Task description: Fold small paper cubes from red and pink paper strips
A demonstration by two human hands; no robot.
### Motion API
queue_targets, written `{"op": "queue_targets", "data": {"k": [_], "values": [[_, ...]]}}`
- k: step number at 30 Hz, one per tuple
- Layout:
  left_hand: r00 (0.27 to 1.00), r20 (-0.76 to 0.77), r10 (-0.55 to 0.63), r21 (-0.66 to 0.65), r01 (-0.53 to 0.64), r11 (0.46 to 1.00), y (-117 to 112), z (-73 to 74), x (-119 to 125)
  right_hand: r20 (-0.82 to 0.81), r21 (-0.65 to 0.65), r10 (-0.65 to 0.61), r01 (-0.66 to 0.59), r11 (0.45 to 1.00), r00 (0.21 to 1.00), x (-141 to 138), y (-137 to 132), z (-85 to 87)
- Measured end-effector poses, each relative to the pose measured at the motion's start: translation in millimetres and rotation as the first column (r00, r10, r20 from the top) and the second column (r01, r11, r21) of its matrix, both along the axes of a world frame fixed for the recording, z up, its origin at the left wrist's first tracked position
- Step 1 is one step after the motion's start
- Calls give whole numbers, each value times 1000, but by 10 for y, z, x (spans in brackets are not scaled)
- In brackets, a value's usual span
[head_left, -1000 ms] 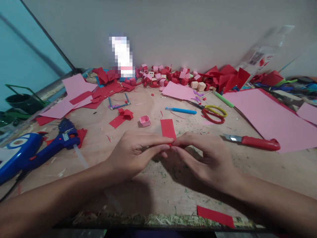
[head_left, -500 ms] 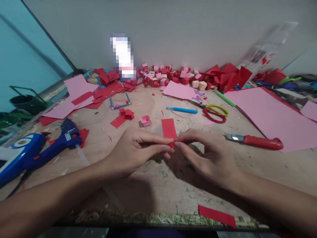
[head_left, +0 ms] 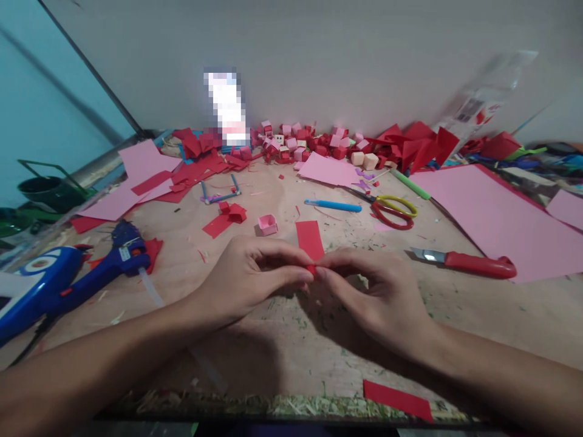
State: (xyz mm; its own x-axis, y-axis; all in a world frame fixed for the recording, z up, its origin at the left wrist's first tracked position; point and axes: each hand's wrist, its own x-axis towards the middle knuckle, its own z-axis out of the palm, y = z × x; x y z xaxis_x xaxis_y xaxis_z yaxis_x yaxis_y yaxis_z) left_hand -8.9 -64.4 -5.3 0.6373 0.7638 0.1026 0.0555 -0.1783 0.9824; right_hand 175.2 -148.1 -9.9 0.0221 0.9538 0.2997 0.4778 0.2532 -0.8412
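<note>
Above the middle of the wooden table, my left hand [head_left: 255, 276] and my right hand [head_left: 380, 294] meet fingertip to fingertip. Between them they pinch a small folded piece of red paper [head_left: 311, 269], mostly covered by the fingers. A flat red paper strip [head_left: 310, 238] shows just beyond the fingertips; whether it joins the held piece I cannot tell. A small open pink paper box [head_left: 267, 224] stands behind my left hand, with a partly folded red paper piece [head_left: 233, 213] to its left.
A blue hot glue gun [head_left: 122, 255] lies at left. Scissors [head_left: 387, 207], a blue pen-like tool [head_left: 333, 206] and a red-handled utility knife [head_left: 473, 264] lie beyond and right. Small paper cubes [head_left: 337, 141] pile at the back, near a bottle [head_left: 483, 103]. Another red strip [head_left: 398, 399] lies near the front edge.
My right fingers have shifted slightly left and closer to my left fingertips, still pinching the red paper. The whole view has tilted a little; the other things stay in place.
</note>
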Motion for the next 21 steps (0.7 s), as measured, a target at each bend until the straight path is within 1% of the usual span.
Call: {"op": "queue_targets", "data": {"k": [6,9,13,15,18,21], "values": [[999,32,14,-84,-11,996,27,9,8,-75,-20,83,-85,996,994,-3,-3,-11],[999,30,-13,-110,17,994,48,8,11,-130,-82,88,-99,992,988,-10,6,-5],[1000,5,-21,-63,21,998,59,-1,10,-270,-182,76,-128,975,960,-6,21,-6],[999,-7,-47,-24,47,999,47,-6,4,-330,-217,80,-158,963,941,-1,25,-12],[998,-23,-66,30,67,997,18,-7,-8,-395,-254,68,-180,950,916,-6,25,-19],[999,-29,-40,71,42,997,-8,2,-20,-448,-268,48,-185,946,893,-36,15,-17]]}}
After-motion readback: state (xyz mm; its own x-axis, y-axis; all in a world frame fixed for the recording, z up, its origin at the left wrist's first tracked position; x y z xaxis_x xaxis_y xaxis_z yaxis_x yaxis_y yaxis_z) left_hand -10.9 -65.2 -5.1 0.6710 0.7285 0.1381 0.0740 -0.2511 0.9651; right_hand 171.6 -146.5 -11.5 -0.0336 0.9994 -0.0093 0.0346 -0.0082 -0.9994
